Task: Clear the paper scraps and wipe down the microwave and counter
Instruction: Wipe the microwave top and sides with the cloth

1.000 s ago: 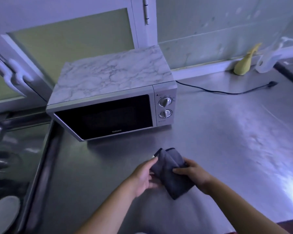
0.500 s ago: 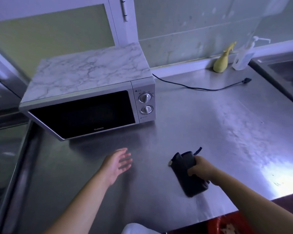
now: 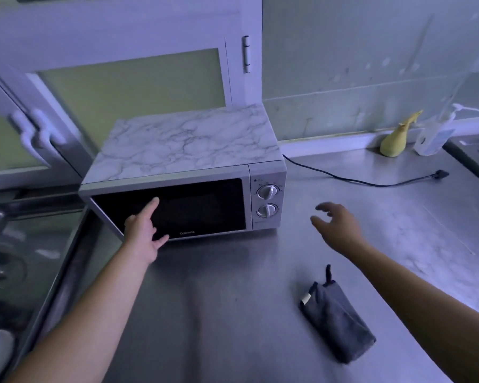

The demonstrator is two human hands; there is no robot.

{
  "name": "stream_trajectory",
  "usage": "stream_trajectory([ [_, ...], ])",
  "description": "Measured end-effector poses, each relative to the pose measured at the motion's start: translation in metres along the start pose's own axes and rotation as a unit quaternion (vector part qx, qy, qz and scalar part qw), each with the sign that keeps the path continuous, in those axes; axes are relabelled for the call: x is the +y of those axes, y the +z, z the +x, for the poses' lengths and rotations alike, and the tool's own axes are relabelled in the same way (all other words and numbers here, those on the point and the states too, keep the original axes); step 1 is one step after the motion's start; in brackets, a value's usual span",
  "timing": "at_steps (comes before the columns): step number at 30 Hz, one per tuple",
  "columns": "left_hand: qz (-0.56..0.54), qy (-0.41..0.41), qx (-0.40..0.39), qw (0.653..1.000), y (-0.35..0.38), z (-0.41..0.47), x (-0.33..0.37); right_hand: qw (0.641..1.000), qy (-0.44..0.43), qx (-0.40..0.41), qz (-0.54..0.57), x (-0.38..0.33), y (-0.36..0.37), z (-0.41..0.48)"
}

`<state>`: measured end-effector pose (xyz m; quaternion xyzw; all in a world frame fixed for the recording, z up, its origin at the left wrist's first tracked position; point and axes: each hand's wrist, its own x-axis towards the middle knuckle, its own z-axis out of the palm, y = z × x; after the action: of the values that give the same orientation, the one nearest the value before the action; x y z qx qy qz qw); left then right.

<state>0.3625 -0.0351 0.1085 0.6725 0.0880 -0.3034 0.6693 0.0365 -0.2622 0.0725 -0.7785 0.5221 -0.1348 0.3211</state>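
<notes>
bare counter (image 3: 233,313) between hands, folded cloth (image 3: 336,326) and cord (image 3: 371,182) rightward

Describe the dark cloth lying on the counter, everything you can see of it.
The cloth is dark grey, soft-looking fabric, folded into a thick oblong bundle. A small loop sticks out at its far end; a pale tag shows on its left edge. It lies slantwise on the steel counter, near the front right. Only the counter touches it; no hand does.

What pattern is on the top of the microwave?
White marble with grey veins, covering the whole top of the microwave; the head view shows it clearly.
</notes>
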Motion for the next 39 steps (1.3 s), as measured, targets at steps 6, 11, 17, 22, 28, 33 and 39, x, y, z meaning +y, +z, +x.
stream_trajectory([
  [6,-0.027,-0.011,0.058,0.998,0.019,0.016,0.046,0.987,-0.123,0.028,0.1,-0.116,-0.013,0.061],
  [11,-0.048,-0.029,0.132,0.99,0.043,0.027,0.059,0.985,-0.167,-0.016,-0.029,-0.18,-0.007,0.128],
  [17,-0.027,-0.055,0.173,0.983,0.056,0.042,0.063,0.978,-0.164,-0.007,-0.129,-0.223,-0.001,0.213],
  [22,-0.062,-0.031,0.131,0.989,0.053,0.057,0.062,0.974,-0.152,-0.032,-0.163,-0.244,0.014,0.273],
  [28,-0.082,-0.025,0.093,0.992,0.052,0.07,0.061,0.967,-0.155,-0.043,-0.195,-0.25,0.021,0.317],
  [33,-0.097,-0.017,0.092,0.991,0.059,0.067,0.067,0.965,-0.164,-0.031,-0.201,-0.246,0.024,0.327],
  [39,-0.072,-0.03,0.086,0.993,0.05,0.065,0.061,0.964,-0.16,-0.04,-0.206,-0.243,0.033,0.319],
])
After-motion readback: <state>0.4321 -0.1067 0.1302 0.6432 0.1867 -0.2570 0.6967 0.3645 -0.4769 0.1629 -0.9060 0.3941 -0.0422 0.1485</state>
